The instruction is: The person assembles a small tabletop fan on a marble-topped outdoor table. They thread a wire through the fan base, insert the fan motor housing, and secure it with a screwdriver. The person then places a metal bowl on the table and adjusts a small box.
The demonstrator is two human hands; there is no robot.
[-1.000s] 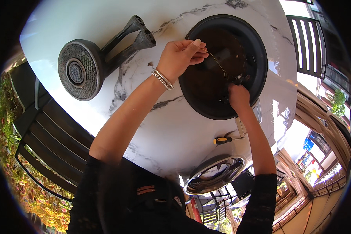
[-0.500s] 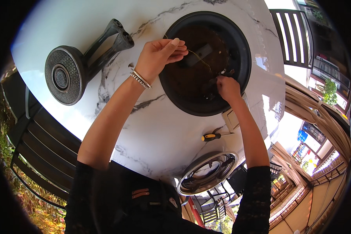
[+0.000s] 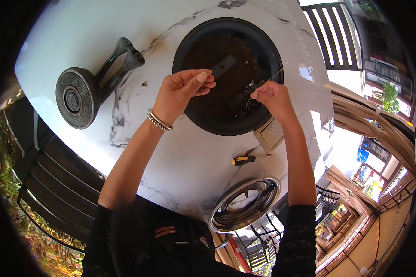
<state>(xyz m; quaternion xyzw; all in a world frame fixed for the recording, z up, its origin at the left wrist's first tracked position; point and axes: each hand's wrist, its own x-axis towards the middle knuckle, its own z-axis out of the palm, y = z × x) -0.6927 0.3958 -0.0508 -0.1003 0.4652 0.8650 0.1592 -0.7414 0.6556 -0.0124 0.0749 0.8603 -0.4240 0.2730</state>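
A round black metal housing [image 3: 185,69], shaped like a wide pan with a rusty brown inside, lies on the table. My right hand [image 3: 275,99] is over its right part, thumb and fingers pinching a thin yellow wire [image 3: 277,75]. One end of the wire sticks up past the rim; the other runs down toward small dark fittings [image 3: 252,85] inside. My left hand [image 3: 185,90] hovers at the housing's left side, thumb against the curled fingers. Whether anything is between them cannot be made out. A flat grey bar [image 3: 224,66] crosses the housing's middle.
A cast-iron gas burner [image 3: 76,99] with two tubes lies to the left on the marble-patterned table [image 3: 171,157]. Nearer me are a yellow-and-black screwdriver [image 3: 242,160], a beige box-like part [image 3: 270,135] and a shiny metal ring [image 3: 217,214]. Slatted chairs [image 3: 55,180] stand around the table.
The wire no longer shows at my left fingers; my right hand has lifted slightly and now pinches it. My left hand has moved down a little. The whole view has shifted slightly.
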